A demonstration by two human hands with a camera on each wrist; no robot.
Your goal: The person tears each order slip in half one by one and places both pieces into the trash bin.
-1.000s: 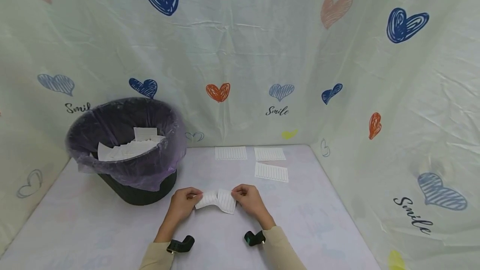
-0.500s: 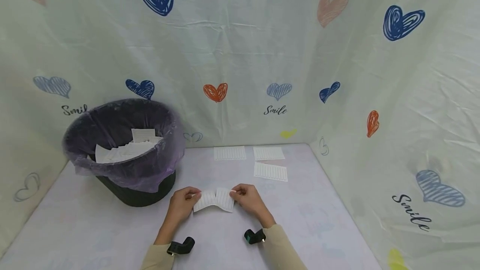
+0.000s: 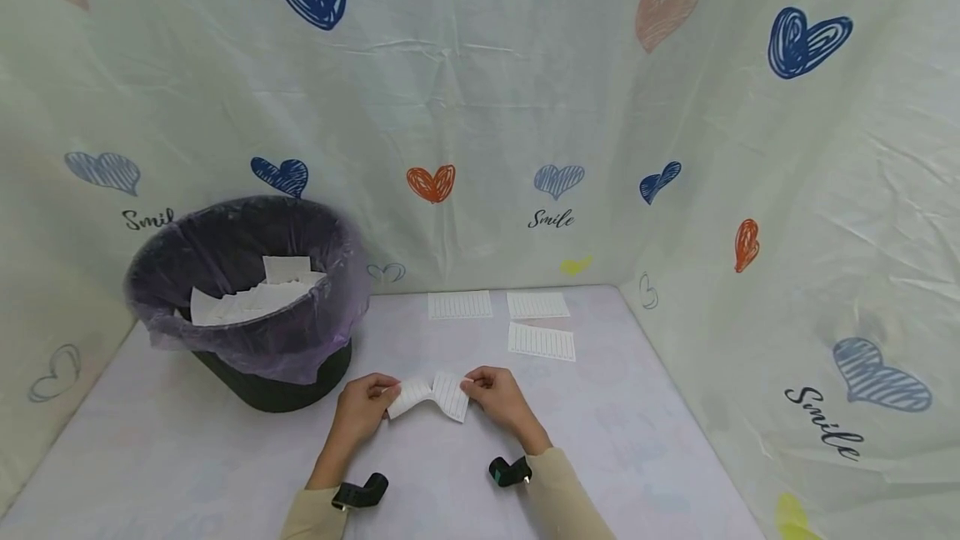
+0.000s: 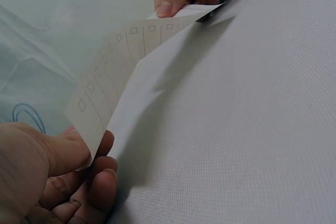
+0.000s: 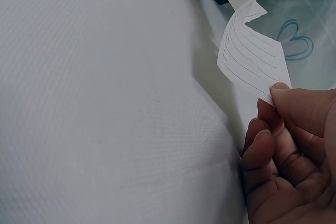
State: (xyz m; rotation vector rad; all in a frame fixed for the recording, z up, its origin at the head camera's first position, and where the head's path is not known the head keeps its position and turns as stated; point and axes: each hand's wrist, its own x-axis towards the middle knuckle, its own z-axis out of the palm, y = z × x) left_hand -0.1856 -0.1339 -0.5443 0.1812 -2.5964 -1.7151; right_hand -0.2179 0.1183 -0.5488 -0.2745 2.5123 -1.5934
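A small lined paper slip [image 3: 450,398] with a column of little boxes is held up just above the table between both hands. My left hand [image 3: 362,408] pinches its left end between thumb and fingers, and my right hand [image 3: 498,398] pinches the right end likewise. A ragged tear [image 5: 256,18] runs in from the slip's far edge near the middle, as the right wrist view shows. The two halves are still joined along the near side, where the paper bends and twists. In the left wrist view, the printed boxes [image 4: 134,31] line the curved edge.
A dark bin [image 3: 300,394] with a purple liner [image 3: 333,327] stands at the left, holding white paper pieces [image 3: 255,302]. Toward the table's back lie three lined slips, including a left one [image 3: 460,305] and a nearer right one [image 3: 542,342]. A heart-printed curtain [image 3: 480,107] hangs behind.
The right half of the slip flattened half a second ago and now tilts down again, with the gap at the tear looking wider. Both hands keep their pinch and barely shift.
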